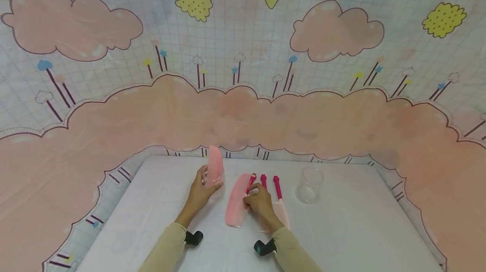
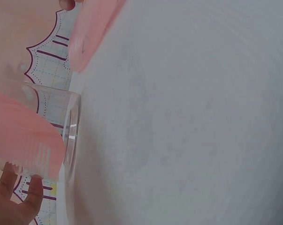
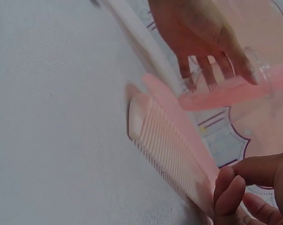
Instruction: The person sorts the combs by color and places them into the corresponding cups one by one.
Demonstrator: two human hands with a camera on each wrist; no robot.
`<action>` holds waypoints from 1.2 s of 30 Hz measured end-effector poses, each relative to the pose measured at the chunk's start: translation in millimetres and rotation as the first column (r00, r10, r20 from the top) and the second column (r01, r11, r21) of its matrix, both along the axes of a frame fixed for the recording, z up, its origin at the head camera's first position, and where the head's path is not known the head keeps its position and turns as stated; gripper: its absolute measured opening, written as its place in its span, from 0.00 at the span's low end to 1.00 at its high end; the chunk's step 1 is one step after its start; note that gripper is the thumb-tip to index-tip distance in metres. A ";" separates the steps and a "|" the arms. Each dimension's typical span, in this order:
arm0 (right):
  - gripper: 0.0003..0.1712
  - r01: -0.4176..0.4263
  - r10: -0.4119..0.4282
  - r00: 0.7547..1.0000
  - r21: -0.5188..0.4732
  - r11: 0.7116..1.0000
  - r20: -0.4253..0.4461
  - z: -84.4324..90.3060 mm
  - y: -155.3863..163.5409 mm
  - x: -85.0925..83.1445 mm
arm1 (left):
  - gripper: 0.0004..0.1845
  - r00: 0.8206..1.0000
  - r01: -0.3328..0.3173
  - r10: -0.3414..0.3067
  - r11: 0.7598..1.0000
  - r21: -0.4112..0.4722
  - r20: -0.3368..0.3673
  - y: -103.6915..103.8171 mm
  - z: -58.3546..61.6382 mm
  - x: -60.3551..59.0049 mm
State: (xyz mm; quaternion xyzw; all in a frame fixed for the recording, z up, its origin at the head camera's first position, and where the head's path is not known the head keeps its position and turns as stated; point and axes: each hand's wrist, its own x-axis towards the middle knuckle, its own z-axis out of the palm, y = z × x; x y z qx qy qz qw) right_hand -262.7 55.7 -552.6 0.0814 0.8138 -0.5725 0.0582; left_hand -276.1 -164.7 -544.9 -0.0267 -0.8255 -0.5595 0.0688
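Observation:
My left hand (image 1: 200,189) grips a clear plastic cup (image 2: 72,136), its fingers round the side. A toothed pink comb (image 1: 215,163) stands upright in that cup, sticking well above the rim. To the right, my right hand (image 1: 260,204) pinches a pale comb with a magenta handle (image 1: 250,182) between thumb and fingertips. In the right wrist view this pale comb (image 3: 167,150) shows its long row of teeth. A broad pink comb (image 1: 236,200) lies directly beside it, partly overlapped by it. The right hand hides part of the handle.
Two more magenta-handled combs (image 1: 278,188) lie just right of my right hand, partly covered by it. A second clear cup (image 1: 310,187) stands farther right on the white tabletop (image 1: 360,221). A patterned cloth (image 1: 243,116) hangs behind the table.

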 end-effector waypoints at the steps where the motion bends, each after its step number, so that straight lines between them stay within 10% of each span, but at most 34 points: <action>1: 0.19 0.002 -0.002 1.000 -0.004 1.000 0.009 0.6 0.6 0.8 | 0.48 1.000 0.002 -0.002 1.000 0.001 -0.001 0.1 -0.1 0.0; 36: 0.22 0.026 -0.030 1.000 0.288 0.957 0.008 0.0 -7.6 -10.4 | 0.47 1.000 0.002 -0.002 1.000 0.005 0.014 -0.2 -0.4 0.1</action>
